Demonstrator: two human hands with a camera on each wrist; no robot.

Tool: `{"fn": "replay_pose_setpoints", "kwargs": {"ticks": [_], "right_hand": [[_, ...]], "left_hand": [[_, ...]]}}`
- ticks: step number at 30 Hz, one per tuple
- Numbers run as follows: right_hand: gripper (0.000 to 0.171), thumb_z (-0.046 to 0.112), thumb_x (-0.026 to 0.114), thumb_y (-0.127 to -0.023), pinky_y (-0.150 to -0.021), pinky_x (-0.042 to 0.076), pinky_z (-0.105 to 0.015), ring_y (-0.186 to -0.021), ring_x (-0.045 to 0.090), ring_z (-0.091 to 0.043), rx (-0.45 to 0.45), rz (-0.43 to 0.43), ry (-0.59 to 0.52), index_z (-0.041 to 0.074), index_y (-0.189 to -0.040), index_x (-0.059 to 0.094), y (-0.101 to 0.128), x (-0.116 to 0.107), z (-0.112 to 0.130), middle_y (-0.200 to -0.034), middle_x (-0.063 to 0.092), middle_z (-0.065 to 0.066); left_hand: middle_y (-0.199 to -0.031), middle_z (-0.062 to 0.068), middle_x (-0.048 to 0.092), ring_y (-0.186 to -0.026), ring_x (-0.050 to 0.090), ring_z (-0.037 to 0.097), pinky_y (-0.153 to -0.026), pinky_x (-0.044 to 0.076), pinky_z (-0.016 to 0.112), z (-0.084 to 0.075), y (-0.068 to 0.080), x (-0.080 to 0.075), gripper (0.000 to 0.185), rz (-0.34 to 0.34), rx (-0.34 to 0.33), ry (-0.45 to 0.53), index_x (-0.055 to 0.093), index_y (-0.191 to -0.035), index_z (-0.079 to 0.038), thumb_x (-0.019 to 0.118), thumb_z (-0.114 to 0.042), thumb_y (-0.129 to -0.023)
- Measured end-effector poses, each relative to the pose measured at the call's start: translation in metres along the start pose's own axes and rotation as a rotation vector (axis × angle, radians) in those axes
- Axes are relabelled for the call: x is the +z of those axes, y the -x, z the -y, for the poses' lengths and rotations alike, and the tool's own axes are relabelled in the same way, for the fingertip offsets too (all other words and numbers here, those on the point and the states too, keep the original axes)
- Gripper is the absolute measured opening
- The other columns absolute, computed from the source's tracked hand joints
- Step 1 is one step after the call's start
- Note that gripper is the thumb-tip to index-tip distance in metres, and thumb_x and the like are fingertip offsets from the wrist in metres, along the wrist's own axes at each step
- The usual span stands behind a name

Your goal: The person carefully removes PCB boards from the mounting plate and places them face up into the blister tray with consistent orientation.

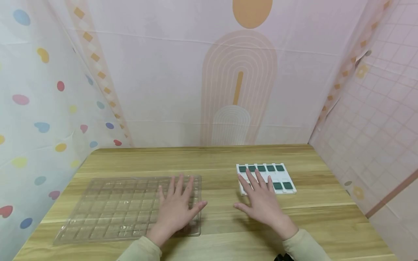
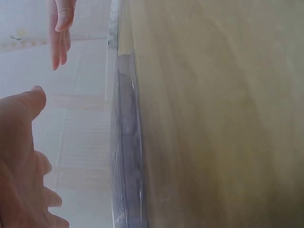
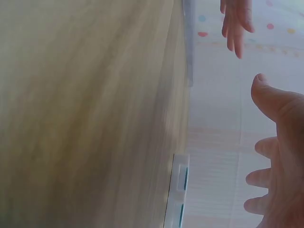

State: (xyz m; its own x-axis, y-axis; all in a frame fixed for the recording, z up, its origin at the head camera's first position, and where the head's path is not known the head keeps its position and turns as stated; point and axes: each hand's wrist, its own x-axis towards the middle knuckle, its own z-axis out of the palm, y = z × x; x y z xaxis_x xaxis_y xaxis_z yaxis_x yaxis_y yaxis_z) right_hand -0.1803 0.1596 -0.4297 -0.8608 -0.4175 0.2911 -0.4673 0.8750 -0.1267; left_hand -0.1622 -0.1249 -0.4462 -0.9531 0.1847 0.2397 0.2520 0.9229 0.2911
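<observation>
hands flat, empty: left hand (image 1: 174, 208) over clear tray (image 1: 107, 206), right hand (image 1: 261, 199) over white tray (image 1: 291, 183).

Clear grid tray (image 1: 114, 206) flat; white tile rack (image 1: 287, 177) right.

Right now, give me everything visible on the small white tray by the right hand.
The white tray is a small, flat rectangle, plastic by the look, lying level on the wooden table, right of centre. It holds dark green square tiles: five in the far row, two showing at the near right. Pale tabs line its far edge. The right hand lies open above its near-left part, straight fingers hiding several slots; whether they touch is unclear. The right wrist view shows it edge-on, thin.
</observation>
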Motion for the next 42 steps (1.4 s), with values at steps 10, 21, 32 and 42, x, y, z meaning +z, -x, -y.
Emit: {"fn": "replay_pose_setpoints", "kwargs": {"ticks": [10, 21, 32, 42], "right_hand": [[0.084, 0.054, 0.071, -0.085, -0.11, 0.01, -0.071, -0.145, 0.02, -0.045, 0.074, -0.013, -0.052, 0.011, -0.151, 0.042, 0.002, -0.003, -0.014, -0.155, 0.034, -0.019], [0.084, 0.048, 0.074, -0.084, -0.107, 0.016, -0.072, -0.14, 0.028, -0.048, 0.133, -0.071, -0.078, 0.008, -0.15, 0.041, 0.002, -0.011, -0.035, -0.151, 0.039, -0.024], [0.08, 0.041, 0.075, -0.086, -0.106, 0.023, -0.071, -0.137, 0.03, -0.051, 0.162, -0.111, -0.093, -0.001, -0.146, 0.043, 0.002, -0.02, -0.061, -0.145, 0.043, -0.03], [0.078, 0.034, 0.075, -0.087, -0.104, 0.031, -0.066, -0.129, 0.037, -0.055, 0.242, -0.129, -0.199, -0.01, -0.142, 0.042, 0.002, -0.024, -0.087, -0.141, 0.042, -0.035]], "left_hand": [[-0.158, 0.022, 0.024, -0.144, 0.017, 0.047, -0.107, 0.006, 0.075, -0.011, -0.004, 0.003, 0.089, -0.054, 0.014, 0.012, 0.033, -0.155, -0.011, 0.057, -0.066, -0.089], [-0.156, 0.021, 0.031, -0.142, 0.028, 0.044, -0.109, 0.013, 0.071, -0.018, -0.009, 0.0, 0.091, -0.092, 0.011, 0.044, 0.037, -0.152, -0.007, 0.054, -0.07, -0.089], [-0.151, 0.021, 0.04, -0.136, 0.038, 0.043, -0.111, 0.021, 0.064, -0.022, -0.014, -0.005, 0.087, -0.139, -0.001, 0.14, 0.042, -0.147, -0.001, 0.062, -0.062, -0.088], [-0.149, 0.022, 0.042, -0.135, 0.039, 0.045, -0.108, 0.028, 0.064, -0.025, -0.015, -0.01, 0.084, -0.139, -0.034, 0.286, 0.042, -0.147, 0.001, 0.064, -0.055, -0.089]]}}
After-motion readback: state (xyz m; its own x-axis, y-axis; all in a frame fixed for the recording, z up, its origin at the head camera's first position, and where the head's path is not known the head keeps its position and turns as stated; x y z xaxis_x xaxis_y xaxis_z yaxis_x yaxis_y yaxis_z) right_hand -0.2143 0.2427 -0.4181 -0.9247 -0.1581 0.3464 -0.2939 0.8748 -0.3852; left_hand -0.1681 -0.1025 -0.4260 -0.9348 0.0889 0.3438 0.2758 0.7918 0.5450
